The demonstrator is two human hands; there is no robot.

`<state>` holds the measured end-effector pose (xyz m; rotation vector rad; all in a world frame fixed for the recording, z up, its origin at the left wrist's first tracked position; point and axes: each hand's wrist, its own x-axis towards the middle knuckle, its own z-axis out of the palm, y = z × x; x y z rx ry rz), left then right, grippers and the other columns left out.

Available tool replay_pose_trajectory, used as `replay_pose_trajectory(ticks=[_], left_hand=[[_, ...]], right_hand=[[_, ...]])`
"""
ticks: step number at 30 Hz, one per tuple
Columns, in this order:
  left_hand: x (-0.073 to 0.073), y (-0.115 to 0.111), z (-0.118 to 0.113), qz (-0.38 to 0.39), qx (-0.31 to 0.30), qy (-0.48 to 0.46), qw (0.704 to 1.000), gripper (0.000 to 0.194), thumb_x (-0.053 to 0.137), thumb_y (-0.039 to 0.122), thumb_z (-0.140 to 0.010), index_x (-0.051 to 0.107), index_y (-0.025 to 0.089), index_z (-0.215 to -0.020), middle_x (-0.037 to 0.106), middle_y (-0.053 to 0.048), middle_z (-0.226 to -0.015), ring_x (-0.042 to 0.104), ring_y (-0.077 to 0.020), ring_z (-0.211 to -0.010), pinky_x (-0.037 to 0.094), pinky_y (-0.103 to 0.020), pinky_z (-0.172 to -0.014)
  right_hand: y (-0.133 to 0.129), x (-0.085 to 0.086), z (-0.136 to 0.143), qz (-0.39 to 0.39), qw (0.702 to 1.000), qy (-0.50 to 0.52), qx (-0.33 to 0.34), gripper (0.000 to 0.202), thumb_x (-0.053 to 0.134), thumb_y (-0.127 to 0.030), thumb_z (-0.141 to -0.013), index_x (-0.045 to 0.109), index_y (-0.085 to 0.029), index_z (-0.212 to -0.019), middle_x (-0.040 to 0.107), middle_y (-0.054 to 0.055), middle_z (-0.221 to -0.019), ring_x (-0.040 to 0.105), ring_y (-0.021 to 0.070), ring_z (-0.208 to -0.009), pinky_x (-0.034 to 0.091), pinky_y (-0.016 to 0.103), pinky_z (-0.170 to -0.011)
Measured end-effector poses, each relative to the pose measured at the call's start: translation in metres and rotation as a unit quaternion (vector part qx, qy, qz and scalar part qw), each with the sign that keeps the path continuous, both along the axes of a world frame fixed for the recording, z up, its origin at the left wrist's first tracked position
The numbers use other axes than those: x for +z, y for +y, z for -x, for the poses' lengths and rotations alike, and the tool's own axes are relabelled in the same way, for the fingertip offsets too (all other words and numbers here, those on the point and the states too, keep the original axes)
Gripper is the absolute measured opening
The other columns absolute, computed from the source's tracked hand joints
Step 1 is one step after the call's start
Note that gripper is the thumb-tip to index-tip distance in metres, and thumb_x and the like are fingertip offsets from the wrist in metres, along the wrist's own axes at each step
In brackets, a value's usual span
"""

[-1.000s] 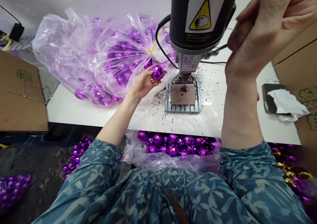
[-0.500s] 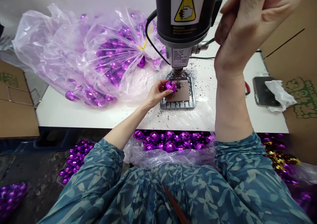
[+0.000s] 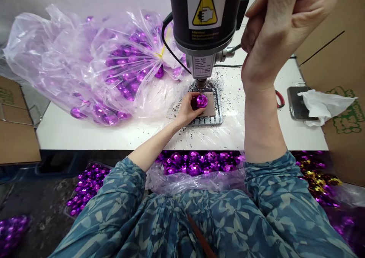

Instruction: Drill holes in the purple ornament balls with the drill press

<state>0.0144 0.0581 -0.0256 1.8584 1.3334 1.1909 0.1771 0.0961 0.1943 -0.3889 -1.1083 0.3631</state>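
Left hand (image 3: 186,110) pinches a purple faceted ball (image 3: 201,100), fingers closed round it, holding it on the brown pad (image 3: 210,105) of the drill press plate (image 3: 218,115), right under the drill tip (image 3: 200,84). Right hand (image 3: 281,26) is closed in a fist on the feed lever (image 3: 232,49) beside the press head (image 3: 205,18).

Doing it well, as I judge it: keep the ball centred under the tip, seated flat on the pad so it can't roll, fingertips low on the sides and clear of the bit. Feed the lever down slowly and evenly; the shell looks thin and could crack or spin.

Dark shavings (image 3: 228,94) are scattered on the white table (image 3: 85,134). Big clear bag of purple balls (image 3: 94,64) lies left of the press; another open bag of them (image 3: 196,166) sits at the lap. Phone with a tissue (image 3: 325,104) on it lies to the right.
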Motion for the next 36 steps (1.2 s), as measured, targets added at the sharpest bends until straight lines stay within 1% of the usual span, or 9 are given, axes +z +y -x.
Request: replay_pose_trajectory(ticks=[7,11,16,18,22,28,30,33,36], left_hand=[[-0.009,0.001,-0.001,0.017,0.008,-0.039,0.999,0.063,0.097,0.031,-0.078,0.066,0.026,-0.133,0.074,-0.011,-0.13,0.07,-0.0322,-0.126,0.057,-0.057,-0.114],[-0.011,0.002,-0.001,0.016,0.007,-0.041,0.999,0.064,0.098,0.032,-0.078,0.066,0.026,-0.133,0.075,-0.011,-0.131,0.071,-0.0325,-0.126,0.058,-0.057,-0.115],[-0.013,0.002,-0.001,0.01,0.002,-0.036,0.999,0.064,0.096,0.034,-0.08,0.065,0.025,-0.135,0.074,-0.012,-0.134,0.071,-0.0323,-0.129,0.057,-0.055,-0.116],[-0.014,0.002,0.0,0.008,0.0,-0.036,0.999,0.065,0.097,0.035,-0.079,0.065,0.025,-0.135,0.075,-0.012,-0.133,0.071,-0.0322,-0.128,0.057,-0.055,-0.116],[-0.016,0.003,0.0,0.003,0.003,-0.029,1.0,0.063,0.096,0.034,-0.08,0.064,0.027,-0.134,0.075,-0.011,-0.132,0.071,-0.0315,-0.128,0.057,-0.055,-0.115],[-0.016,0.002,0.001,-0.003,0.003,-0.032,0.999,0.064,0.096,0.034,-0.08,0.064,0.025,-0.135,0.076,-0.012,-0.132,0.071,-0.0321,-0.128,0.057,-0.055,-0.115],[-0.014,0.001,0.001,0.0,-0.002,-0.034,0.999,0.065,0.096,0.035,-0.081,0.064,0.024,-0.135,0.076,-0.012,-0.132,0.072,-0.0323,-0.128,0.058,-0.054,-0.115],[-0.012,0.0,0.001,0.001,-0.006,-0.038,0.999,0.065,0.095,0.037,-0.082,0.063,0.024,-0.136,0.076,-0.012,-0.135,0.072,-0.0321,-0.129,0.059,-0.052,-0.114],[-0.011,-0.001,0.001,-0.003,-0.005,-0.048,0.999,0.064,0.095,0.037,-0.082,0.063,0.023,-0.136,0.076,-0.013,-0.135,0.072,-0.0316,-0.128,0.06,-0.05,-0.113]], right_hand=[[-0.002,-0.01,-0.001,-0.037,0.998,-0.025,-0.044,0.062,0.059,-0.069,-0.082,0.054,-0.012,-0.059,0.039,-0.008,-0.046,0.037,-0.0076,-0.04,0.029,0.008,-0.049],[-0.01,-0.025,-0.003,-0.067,0.995,-0.03,-0.07,0.05,0.057,-0.055,-0.097,0.071,-0.014,-0.071,0.044,-0.008,-0.052,0.039,-0.0087,-0.045,0.037,0.007,-0.056],[-0.012,-0.043,-0.003,-0.123,0.991,-0.01,-0.054,0.032,0.063,-0.047,-0.101,0.079,-0.023,-0.089,0.03,-0.007,-0.053,0.043,-0.0068,-0.044,0.032,0.008,-0.051],[-0.012,-0.048,-0.003,-0.124,0.991,-0.008,-0.055,0.031,0.061,-0.048,-0.103,0.079,-0.024,-0.093,0.028,-0.007,-0.054,0.044,-0.0065,-0.045,0.03,0.008,-0.05],[-0.013,-0.057,-0.003,-0.078,0.994,-0.016,-0.08,0.05,0.059,-0.058,-0.102,0.064,-0.017,-0.075,0.026,-0.007,-0.052,0.037,-0.0061,-0.042,0.026,0.01,-0.047],[-0.017,-0.07,-0.004,-0.044,0.992,-0.015,-0.114,0.07,0.059,-0.066,-0.1,0.038,-0.015,-0.057,0.018,-0.005,-0.047,0.031,-0.0022,-0.039,0.025,0.019,-0.045],[-0.016,-0.074,-0.005,-0.057,0.992,-0.012,-0.113,0.072,0.059,-0.064,-0.101,0.032,-0.015,-0.055,0.017,-0.005,-0.045,0.029,-0.0015,-0.038,0.025,0.02,-0.044],[-0.014,-0.084,-0.009,-0.073,0.991,-0.034,-0.111,0.069,0.057,-0.056,-0.104,0.029,-0.016,-0.056,0.024,-0.006,-0.043,0.03,-0.0007,-0.038,0.029,0.021,-0.042],[-0.012,-0.093,-0.01,-0.074,0.989,-0.055,-0.119,0.072,0.055,-0.061,-0.104,0.024,-0.019,-0.054,0.026,-0.006,-0.039,0.028,0.0019,-0.035,0.03,0.024,-0.038]])
